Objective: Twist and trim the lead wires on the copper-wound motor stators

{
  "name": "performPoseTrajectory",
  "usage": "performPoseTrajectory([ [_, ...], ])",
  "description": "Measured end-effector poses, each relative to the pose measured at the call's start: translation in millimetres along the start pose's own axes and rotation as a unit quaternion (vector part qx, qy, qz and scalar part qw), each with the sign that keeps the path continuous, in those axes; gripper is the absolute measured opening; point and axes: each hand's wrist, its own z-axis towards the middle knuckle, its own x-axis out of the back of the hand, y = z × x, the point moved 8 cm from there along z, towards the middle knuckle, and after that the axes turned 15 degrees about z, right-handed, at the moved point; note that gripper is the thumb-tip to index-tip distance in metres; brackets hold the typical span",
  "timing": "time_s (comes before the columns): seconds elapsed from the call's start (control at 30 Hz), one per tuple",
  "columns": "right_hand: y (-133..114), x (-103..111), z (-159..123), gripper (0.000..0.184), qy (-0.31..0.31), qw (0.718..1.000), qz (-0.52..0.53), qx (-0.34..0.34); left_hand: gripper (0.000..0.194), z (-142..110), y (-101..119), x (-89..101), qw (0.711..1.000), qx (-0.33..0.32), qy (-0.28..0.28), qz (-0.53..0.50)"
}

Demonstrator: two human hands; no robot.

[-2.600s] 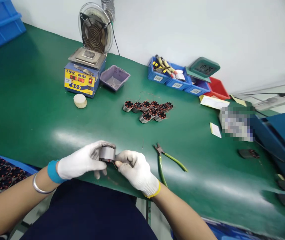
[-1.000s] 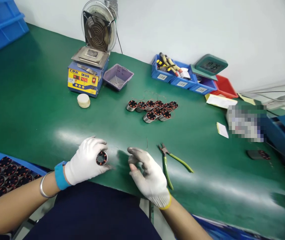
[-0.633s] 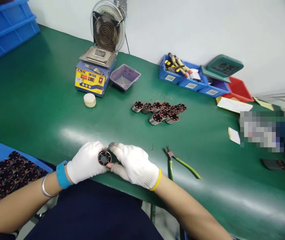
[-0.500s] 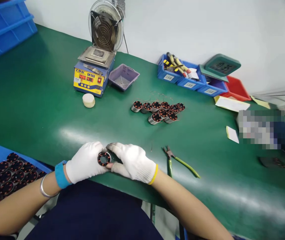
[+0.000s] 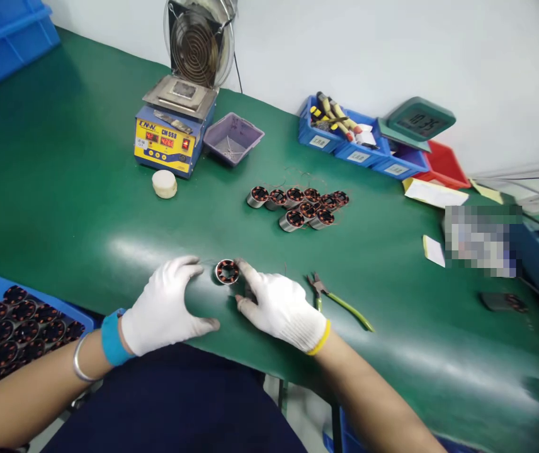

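Note:
A motor stator (image 5: 220,277), a silver ring with black and copper windings inside, stands upright on the green table (image 5: 85,207). My left hand (image 5: 163,308), in a white glove, is to its left with fingers and thumb spread, holding nothing. My gloved right hand (image 5: 281,308) is on the other side; its index fingertip is at the stator's right edge, and the thumb is apart from it, lower down. Cutting pliers (image 5: 317,285) with green handles lie right of my right hand, partly covered by it. Several more stators (image 5: 293,220) stand grouped farther back, with thin wires sticking out.
A blue-yellow solder pot (image 5: 170,141) with a fan behind it stands at the back, beside a purple tray (image 5: 250,139) and a round white block (image 5: 164,184). Blue tool bins (image 5: 319,139) line the wall below a clock (image 5: 420,118). A blue crate (image 5: 85,318) of stators is at lower left.
The stator was first held between both hands, its side showing, then turned end-up in my left hand. Now it rests on the table farther forward, and my left hand has let go.

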Motion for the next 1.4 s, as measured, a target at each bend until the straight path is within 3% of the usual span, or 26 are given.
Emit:
performPoseTrajectory([
  [0.07, -5, -6, -2, 0.067, -0.011, 1.000, 0.006, 0.016, 0.091, 13, 13, 3.4, 0.999, -0.023, 0.024, 0.037],
  [0.1, -7, -8, -4, 0.067, -0.015, 1.000, 0.008, 0.020, 0.085, 21, 20, 2.0, 0.998, -0.045, 0.016, 0.049],
  [0.23, -12, -6, -4, 0.069, -0.014, 0.999, 0.008, 0.034, 0.030, 49, 31, -14.4, 0.988, -0.107, -0.089, 0.072],
  [0.33, -13, 7, 9, 0.071, -0.022, 0.998, 0.048, 0.044, 0.026, 56, 30, -16.5, 0.984, -0.125, -0.100, 0.082],
  [0.43, -2, 14, 19, 0.060, -0.072, 0.988, 0.137, 0.005, 0.027, 55, 30, -16.3, 0.983, -0.139, -0.086, 0.082],
  [0.57, 11, 4, -1, 0.041, -0.101, 0.959, 0.263, -0.036, 0.025, 54, 31, -16.4, 0.986, -0.128, -0.075, 0.077],
  [0.67, 9, -3, -25, 0.042, -0.033, 0.962, 0.268, 0.026, 0.024, 54, 31, -17.4, 0.985, -0.130, -0.076, 0.081],
  [0.77, -3, 7, -42, 0.037, 0.121, 0.976, 0.127, 0.127, 0.023, 54, 31, -19.0, 0.984, -0.136, -0.084, 0.079],
  [0.83, -18, 14, -47, 0.031, 0.201, 0.958, 0.039, 0.199, 0.022, 54, 31, -18.7, 0.985, -0.134, -0.079, 0.074],
  [0.93, -32, 21, -47, 0.025, 0.250, 0.930, -0.020, 0.267, 0.020, 54, 30, -17.6, 0.987, -0.127, -0.065, 0.071],
  [1.07, -35, 29, -46, 0.022, 0.303, 0.914, -0.055, 0.266, 0.020, 53, 31, -18.2, 0.987, -0.127, -0.062, 0.071],
  [1.13, -36, 25, -42, 0.023, 0.273, 0.921, -0.044, 0.272, 0.020, 52, 31, -18.2, 0.988, -0.126, -0.060, 0.070],
  [1.3, -29, -5, -27, 0.022, 0.086, 0.959, 0.062, 0.264, 0.019, 52, 29, -17.7, 0.989, -0.123, -0.050, 0.063],
  [1.4, -13, -10, -23, 0.023, 0.066, 0.965, 0.154, 0.203, 0.024, 52, 30, -18.7, 0.987, -0.140, -0.061, 0.059],
])
